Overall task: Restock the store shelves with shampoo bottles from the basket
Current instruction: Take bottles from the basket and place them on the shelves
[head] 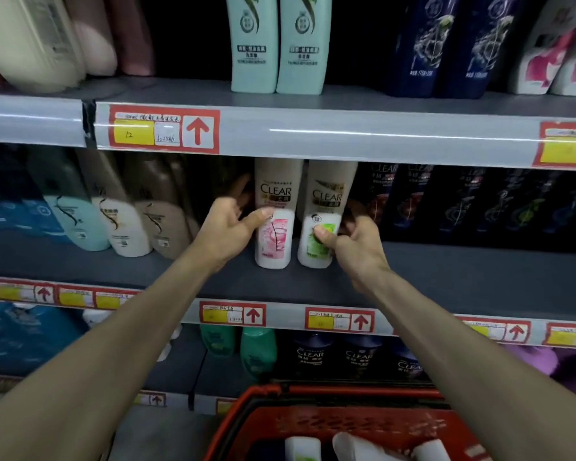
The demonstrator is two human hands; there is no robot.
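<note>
Two white CLEAR shampoo bottles stand side by side on the middle shelf (446,277). My left hand (228,229) grips the pink-labelled bottle (275,211) from its left side, thumb across the front. Around the green-labelled bottle (325,207) my right hand (353,247) curls from the right, thumb pressing on the green label. Both bottles are upright and rest on the shelf. Below, a red basket (313,424) holds several white bottles (356,447).
Dark CLEAR bottles (413,201) stand right of the pair; beige and teal bottles (120,224) stand to the left. The upper shelf carries mint bottles (276,44) and navy ones. Bare shelf lies in front of the pair.
</note>
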